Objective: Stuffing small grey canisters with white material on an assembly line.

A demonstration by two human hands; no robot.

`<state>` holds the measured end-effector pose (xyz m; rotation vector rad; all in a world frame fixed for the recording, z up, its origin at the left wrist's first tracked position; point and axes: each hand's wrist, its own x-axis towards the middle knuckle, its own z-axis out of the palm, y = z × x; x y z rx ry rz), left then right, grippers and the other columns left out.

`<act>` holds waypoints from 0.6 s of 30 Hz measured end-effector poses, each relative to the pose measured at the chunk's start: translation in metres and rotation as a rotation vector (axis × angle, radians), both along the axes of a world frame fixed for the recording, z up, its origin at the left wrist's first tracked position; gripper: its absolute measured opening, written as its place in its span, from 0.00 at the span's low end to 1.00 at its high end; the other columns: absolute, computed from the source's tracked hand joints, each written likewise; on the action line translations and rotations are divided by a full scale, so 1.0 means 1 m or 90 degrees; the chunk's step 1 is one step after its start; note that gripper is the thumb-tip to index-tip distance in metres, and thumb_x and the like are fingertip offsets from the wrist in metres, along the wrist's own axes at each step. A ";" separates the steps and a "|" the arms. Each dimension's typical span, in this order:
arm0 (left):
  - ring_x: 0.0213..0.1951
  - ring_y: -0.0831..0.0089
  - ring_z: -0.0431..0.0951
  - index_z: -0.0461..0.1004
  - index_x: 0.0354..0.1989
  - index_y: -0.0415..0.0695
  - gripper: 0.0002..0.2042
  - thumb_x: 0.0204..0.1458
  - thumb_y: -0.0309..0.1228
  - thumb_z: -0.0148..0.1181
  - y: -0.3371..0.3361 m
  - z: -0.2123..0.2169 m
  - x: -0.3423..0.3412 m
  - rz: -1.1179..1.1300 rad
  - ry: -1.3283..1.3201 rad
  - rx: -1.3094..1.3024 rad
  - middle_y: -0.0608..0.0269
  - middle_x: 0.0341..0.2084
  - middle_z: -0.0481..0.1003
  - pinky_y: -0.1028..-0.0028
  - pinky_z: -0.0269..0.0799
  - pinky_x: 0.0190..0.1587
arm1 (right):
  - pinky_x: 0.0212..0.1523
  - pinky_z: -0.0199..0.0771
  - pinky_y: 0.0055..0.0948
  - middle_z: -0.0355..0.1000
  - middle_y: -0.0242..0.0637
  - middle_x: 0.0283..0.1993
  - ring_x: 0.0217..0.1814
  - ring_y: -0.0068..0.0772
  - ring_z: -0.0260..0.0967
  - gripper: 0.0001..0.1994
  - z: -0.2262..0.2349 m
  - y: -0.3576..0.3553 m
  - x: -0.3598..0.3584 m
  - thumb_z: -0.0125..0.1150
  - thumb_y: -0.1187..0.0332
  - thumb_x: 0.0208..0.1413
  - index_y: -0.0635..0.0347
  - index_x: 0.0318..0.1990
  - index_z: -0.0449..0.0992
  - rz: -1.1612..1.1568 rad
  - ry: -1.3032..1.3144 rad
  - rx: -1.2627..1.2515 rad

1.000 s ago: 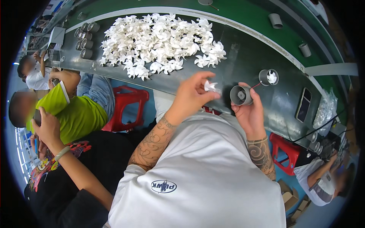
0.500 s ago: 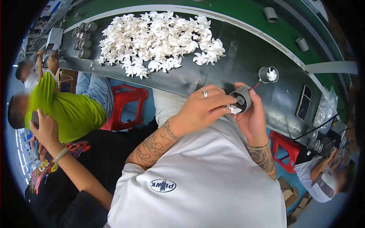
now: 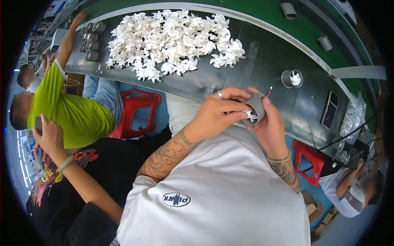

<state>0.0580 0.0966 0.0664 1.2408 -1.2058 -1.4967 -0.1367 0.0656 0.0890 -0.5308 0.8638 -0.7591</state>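
My right hand (image 3: 271,129) wraps round a grey cylindrical housing (image 3: 258,101), its open end tilted toward my left hand. Out of the housing's far side sticks a short red wire (image 3: 269,92) with a pale tip. Between the thumb and fingers of my left hand (image 3: 217,111) is a small white fan blade (image 3: 250,116), set partly inside the housing's mouth. My fingers cover part of the blade, so its seating cannot be told. Beyond my right hand, a second grey housing (image 3: 286,81) with a white fan inside stands on the dark table (image 3: 254,61).
A wide heap of white fan blades (image 3: 168,41) covers the middle of the table. Several grey housings (image 3: 91,45) stand at the left end; others (image 3: 289,11) are on the green belt (image 3: 266,12). A phone (image 3: 329,110) lies right. A co-worker in green (image 3: 69,110) sits left.
My left hand has pushed the fan blade from the housing's rim into its mouth, and the housing has turned slightly. At the left, the co-worker in green has stretched an arm across the table.
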 end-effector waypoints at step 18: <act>0.42 0.65 0.83 0.75 0.52 0.51 0.22 0.47 0.30 0.73 0.009 0.002 -0.008 0.010 -0.012 -0.011 0.68 0.42 0.80 0.66 0.80 0.43 | 0.36 0.74 0.26 0.75 0.40 0.52 0.47 0.25 0.74 0.28 0.008 0.007 -0.002 0.42 0.54 0.75 0.69 0.70 0.62 0.038 0.017 -0.063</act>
